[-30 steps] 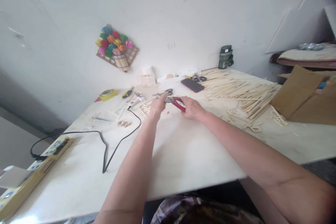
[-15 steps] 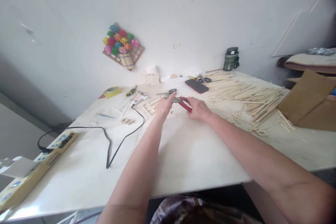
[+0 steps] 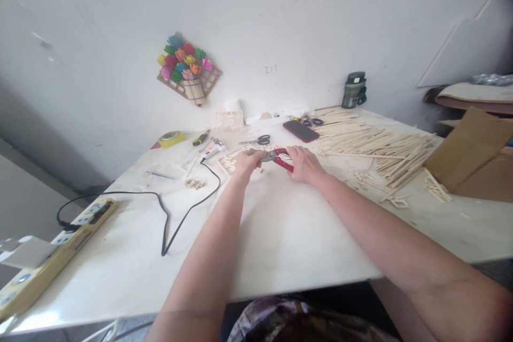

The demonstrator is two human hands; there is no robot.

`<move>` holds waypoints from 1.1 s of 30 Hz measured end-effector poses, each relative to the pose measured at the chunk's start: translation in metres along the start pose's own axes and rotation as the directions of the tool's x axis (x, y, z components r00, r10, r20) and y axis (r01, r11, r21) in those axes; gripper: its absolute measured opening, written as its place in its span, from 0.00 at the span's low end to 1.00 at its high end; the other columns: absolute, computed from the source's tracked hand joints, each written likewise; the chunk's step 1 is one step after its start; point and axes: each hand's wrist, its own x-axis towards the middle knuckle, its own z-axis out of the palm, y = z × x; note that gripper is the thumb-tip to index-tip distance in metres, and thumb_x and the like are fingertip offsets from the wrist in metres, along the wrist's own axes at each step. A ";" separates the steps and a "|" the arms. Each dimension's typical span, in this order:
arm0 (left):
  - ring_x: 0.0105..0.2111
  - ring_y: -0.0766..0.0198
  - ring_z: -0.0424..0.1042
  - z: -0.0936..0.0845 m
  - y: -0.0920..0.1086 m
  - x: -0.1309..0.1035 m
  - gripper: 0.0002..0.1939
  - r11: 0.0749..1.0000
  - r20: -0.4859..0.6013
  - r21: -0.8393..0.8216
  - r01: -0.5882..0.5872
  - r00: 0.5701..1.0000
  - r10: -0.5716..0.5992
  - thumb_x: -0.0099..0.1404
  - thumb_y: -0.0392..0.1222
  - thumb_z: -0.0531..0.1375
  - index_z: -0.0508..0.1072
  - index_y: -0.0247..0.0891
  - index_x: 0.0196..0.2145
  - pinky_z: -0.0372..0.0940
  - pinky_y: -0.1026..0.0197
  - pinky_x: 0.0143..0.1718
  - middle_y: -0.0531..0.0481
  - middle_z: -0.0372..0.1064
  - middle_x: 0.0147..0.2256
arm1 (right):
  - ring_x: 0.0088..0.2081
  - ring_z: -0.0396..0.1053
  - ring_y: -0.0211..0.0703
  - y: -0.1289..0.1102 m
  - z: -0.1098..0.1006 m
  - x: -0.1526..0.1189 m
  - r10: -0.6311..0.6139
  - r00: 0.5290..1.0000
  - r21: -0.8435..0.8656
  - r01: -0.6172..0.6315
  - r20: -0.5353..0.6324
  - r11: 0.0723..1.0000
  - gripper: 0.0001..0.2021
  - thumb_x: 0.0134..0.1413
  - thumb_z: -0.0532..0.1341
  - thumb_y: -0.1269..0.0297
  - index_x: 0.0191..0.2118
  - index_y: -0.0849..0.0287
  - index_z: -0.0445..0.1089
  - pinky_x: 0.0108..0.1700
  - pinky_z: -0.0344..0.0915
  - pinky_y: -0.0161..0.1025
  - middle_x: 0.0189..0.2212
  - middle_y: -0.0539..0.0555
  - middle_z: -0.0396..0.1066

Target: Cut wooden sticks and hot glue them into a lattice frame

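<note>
My right hand (image 3: 305, 164) is wrapped round the red handles of a pair of pruning shears (image 3: 282, 162), which are spread apart. Their grey metal head points left, toward my left hand (image 3: 246, 163). The left fingers are closed in a pinch right at the jaws; whatever they hold is hidden or too small to name. Just beyond the hands lies a pair of black-handled scissors (image 3: 262, 140). Small pale wooden pieces (image 3: 227, 163) rest beside my left hand, partly covered by it.
Long thin wooden sticks (image 3: 372, 144) are spread at the right, near a cardboard box (image 3: 471, 163). A phone (image 3: 300, 131) lies behind my right hand. To the left are a glue gun (image 3: 212, 148), its black cord, yellow tape (image 3: 171, 139) and a power strip (image 3: 80, 238).
My left hand has shifted slightly left and down at the shears' head, its thumb lowered, so the scissors show more fully. The right hand stays on the handles.
</note>
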 end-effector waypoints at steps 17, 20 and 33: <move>0.15 0.75 0.52 -0.037 -0.003 0.002 0.09 0.950 0.162 0.003 0.312 0.937 -0.308 0.43 0.41 0.61 0.69 0.31 0.18 0.38 0.68 0.14 0.49 0.66 0.19 | 0.41 0.55 0.53 0.010 -0.002 0.001 -0.132 0.990 -0.163 0.122 -0.055 0.979 0.32 0.38 0.59 0.63 0.53 0.68 0.56 0.45 0.49 0.44 0.39 0.63 0.61; 0.15 0.75 0.52 -0.039 -0.008 0.003 0.09 0.954 0.104 0.017 0.300 0.948 -0.300 0.44 0.42 0.61 0.69 0.31 0.19 0.39 0.68 0.14 0.48 0.66 0.18 | 0.41 0.55 0.53 0.011 -0.003 0.001 -0.126 0.991 -0.171 0.117 -0.043 0.978 0.32 0.39 0.59 0.64 0.53 0.69 0.55 0.46 0.48 0.44 0.39 0.63 0.61; 0.19 0.69 0.60 -0.024 -0.019 0.007 0.06 0.854 -0.049 0.483 0.191 0.980 -0.192 0.45 0.41 0.58 0.70 0.35 0.18 0.51 0.66 0.19 0.49 0.67 0.17 | 0.41 0.57 0.52 0.036 0.008 0.001 0.025 0.999 -0.128 -0.029 -0.033 0.991 0.30 0.36 0.59 0.65 0.51 0.63 0.56 0.44 0.52 0.42 0.41 0.60 0.62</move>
